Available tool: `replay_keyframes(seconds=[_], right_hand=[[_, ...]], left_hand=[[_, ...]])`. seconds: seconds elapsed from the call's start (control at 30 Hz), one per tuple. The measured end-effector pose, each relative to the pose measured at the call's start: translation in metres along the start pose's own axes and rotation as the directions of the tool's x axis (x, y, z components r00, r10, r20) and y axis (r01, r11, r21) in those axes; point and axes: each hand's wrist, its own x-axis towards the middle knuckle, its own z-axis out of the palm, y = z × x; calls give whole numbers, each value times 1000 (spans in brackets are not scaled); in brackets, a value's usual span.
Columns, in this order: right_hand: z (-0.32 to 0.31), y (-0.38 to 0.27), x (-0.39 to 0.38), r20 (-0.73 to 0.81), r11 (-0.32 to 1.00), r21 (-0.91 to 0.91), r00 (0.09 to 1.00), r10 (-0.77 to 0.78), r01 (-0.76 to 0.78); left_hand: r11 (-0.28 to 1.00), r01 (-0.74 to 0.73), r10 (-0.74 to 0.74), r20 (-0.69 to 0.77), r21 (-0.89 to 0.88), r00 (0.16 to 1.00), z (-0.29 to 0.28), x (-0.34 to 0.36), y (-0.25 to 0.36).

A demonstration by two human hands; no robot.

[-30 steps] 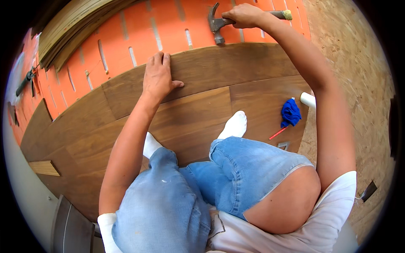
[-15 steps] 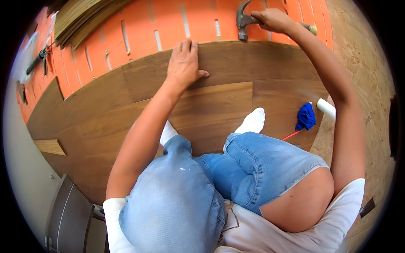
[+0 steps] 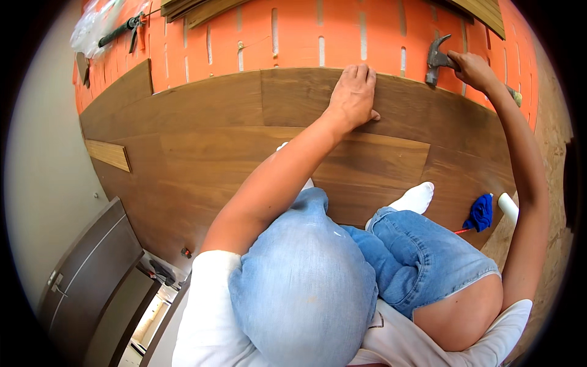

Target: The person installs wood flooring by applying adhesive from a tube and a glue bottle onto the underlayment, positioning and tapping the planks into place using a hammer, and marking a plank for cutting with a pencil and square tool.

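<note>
My left hand [image 3: 354,99] lies flat on a brown wooden floor plank [image 3: 299,92], its fingertips reaching the far edge and the thumb out to the side. A claw hammer [image 3: 438,60] is gripped in my right hand [image 3: 476,72], fingers wrapped round the handle. The hammer's striking face points down at the plank's far edge, to the right of my left hand; I cannot tell whether it touches. Beyond that edge spreads slotted orange underlayment [image 3: 299,46]. Further brown planks [image 3: 214,150] lie joined on the near side, under my white-socked feet.
Loose planks are stacked at the far left [image 3: 205,8] and far right [image 3: 483,17]. A caulking gun [image 3: 125,30] lies by clear plastic. A short plank offcut [image 3: 109,154] rests near the left wall. On the right are a blue cloth [image 3: 481,212] and white roll [image 3: 507,207]. A dark door [image 3: 92,263] stands near left.
The view has swung left, so everything appears farther right and more of the door shows. My left hand keeps its place on the plank; the hammer stays by the far edge.
</note>
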Motion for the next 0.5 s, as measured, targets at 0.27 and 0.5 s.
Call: replay_keyframes(seconds=[0.27,0.5], right_hand=[[18,1,-45,-244,907,397,937,250,-139],[28,22,-77,-241,776,564,843,481,-282]], left_hand=[[999,-14,13,-49,-31,999,-1,-5,0],[998,-60,62,-68,35,996,7,-14,4]])
